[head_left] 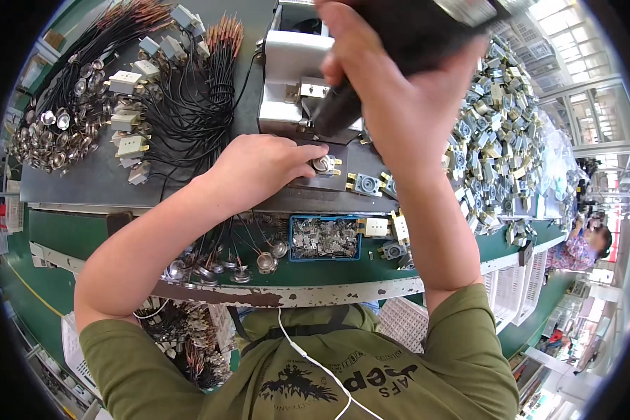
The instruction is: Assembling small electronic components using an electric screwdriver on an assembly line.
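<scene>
My left hand (262, 164) reaches to the front of a metal fixture, thumb and forefinger pinching a small round metal part with brass terminals (325, 165) on a dark block (329, 183). Higher up, my right hand (409, 91) is wrapped round a bulky black power tool (416, 31), partly blurred. The tool's tapered nose points down and left, beside the silver metal fixture (294, 63). A white ceramic piece (315, 89) sits in that fixture. Just right of the block lies a grey connector piece with brass tabs (365, 184).
Black wire bundles (203, 105) with metal cups and white blocks cover the left of the table. A heap of grey-white connectors (500, 133) fills the right. A blue tray (325, 259) of small metal clips sits near the front edge. Another person (584, 245) is at far right.
</scene>
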`<state>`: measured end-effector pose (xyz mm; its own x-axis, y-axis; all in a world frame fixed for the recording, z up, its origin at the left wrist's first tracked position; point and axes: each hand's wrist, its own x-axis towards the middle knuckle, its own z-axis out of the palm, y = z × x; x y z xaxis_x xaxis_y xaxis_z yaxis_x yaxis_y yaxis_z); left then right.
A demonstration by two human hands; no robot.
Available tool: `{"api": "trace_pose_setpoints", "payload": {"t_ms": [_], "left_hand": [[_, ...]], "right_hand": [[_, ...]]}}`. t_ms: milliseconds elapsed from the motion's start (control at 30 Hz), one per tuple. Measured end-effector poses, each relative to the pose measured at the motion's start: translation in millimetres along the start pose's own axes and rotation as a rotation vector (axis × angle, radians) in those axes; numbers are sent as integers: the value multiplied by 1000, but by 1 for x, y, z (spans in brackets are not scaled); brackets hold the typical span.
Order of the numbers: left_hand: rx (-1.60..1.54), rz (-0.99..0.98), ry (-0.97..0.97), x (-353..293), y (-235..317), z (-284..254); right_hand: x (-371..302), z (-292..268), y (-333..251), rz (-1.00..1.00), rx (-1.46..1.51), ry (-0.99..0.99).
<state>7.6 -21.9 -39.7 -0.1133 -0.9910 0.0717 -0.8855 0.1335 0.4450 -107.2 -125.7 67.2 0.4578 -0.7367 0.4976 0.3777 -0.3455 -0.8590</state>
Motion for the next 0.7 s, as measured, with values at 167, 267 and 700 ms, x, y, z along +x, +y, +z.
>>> {"api": "trace_pose_setpoints", "payload": {"t_ms": [167,267,700], "left_hand": [[-43,16,-38,4,1,-6],[-46,-4,-71,5,4,-11],[-27,-17,-88,6,3,-9]], "right_hand": [[-8,-41,0,-164,-18,-59],[-15,-44,12,-151,-34,-41],[-26,-43,22,-146,-62,-57]]}}
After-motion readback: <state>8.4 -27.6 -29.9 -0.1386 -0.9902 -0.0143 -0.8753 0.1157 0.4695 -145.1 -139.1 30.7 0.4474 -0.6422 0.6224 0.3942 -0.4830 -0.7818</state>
